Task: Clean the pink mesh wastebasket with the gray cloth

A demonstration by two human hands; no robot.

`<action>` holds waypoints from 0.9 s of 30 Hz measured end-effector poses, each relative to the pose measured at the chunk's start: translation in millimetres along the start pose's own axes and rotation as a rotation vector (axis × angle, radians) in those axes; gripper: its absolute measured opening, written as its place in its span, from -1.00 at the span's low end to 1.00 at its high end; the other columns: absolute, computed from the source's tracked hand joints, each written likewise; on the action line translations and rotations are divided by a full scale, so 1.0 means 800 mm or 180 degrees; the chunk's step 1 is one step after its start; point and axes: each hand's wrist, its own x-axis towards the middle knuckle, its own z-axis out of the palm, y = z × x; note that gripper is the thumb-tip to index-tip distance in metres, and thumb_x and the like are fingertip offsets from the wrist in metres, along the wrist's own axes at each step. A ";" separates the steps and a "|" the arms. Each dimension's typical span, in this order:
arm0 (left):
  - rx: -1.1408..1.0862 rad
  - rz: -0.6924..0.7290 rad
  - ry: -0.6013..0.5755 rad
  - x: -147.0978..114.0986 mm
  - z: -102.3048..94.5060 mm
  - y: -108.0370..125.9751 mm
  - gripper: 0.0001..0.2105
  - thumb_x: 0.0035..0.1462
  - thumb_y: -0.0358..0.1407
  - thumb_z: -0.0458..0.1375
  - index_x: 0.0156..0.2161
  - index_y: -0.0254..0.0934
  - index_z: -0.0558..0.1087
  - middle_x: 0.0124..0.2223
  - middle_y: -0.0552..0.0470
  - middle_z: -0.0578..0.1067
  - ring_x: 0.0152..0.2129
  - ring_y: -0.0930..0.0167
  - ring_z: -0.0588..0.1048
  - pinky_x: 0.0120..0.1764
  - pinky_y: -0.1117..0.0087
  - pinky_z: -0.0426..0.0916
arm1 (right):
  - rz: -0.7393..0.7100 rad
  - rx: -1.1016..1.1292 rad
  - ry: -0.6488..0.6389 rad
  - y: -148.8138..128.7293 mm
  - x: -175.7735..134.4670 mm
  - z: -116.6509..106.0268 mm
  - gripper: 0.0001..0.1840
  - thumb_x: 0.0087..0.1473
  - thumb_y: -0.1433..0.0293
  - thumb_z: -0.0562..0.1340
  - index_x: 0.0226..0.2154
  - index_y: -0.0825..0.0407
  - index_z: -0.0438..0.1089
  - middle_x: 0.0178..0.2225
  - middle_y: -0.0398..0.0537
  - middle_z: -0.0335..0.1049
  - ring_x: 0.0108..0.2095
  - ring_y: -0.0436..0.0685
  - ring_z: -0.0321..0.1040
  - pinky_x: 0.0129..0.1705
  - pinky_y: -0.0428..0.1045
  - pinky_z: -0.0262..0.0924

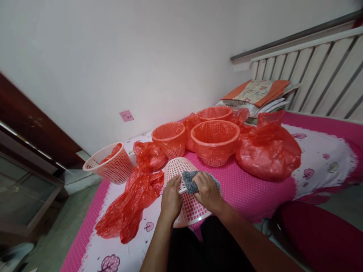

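A white plastic mesh basket [195, 211] lies on its side in front of me, its wide mouth toward my lap. My left hand [171, 197] is closed on the basket's left side, with the fingertips near a short white strip. A bunched grey cloth [190, 182] is gripped in my right hand [208, 189] and pressed against the upper side of the basket. What lies beneath the cloth is hidden. Crumpled red plastic bags [136, 204] are spread just left of the basket.
Behind stand baskets lined with red bags [214, 141], [169, 138] and a tilted white basket [116, 168]. At right are a full red bag [268, 151] and folded cloths [258, 92]. A pink bedspread [255, 192] covers the surface; a dark red seat [317, 234] is beside it.
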 end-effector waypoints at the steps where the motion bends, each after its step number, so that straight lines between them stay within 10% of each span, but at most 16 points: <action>1: 0.0015 -0.0002 -0.0005 0.000 0.000 0.000 -0.32 0.05 -0.69 -0.01 0.29 -0.42 0.46 0.32 -0.28 0.52 0.30 0.18 0.45 0.37 -0.01 0.31 | 0.0007 0.0033 -0.0035 0.004 -0.001 0.000 -0.57 -0.17 0.67 0.16 -0.26 -0.08 0.22 -0.26 -0.03 0.35 -0.19 0.30 0.25 -0.12 0.13 0.21; 27: 0.0187 -0.0066 -0.0068 0.008 0.003 0.005 -0.32 0.05 -0.70 0.02 0.29 -0.40 0.47 0.34 -0.29 0.50 0.32 0.16 0.44 0.38 -0.01 0.30 | 0.0986 0.0678 -0.0036 0.097 -0.063 0.005 -0.77 0.14 0.25 0.36 -0.28 -0.09 0.30 -0.33 -0.05 0.42 -0.28 0.27 0.43 -0.23 0.11 0.31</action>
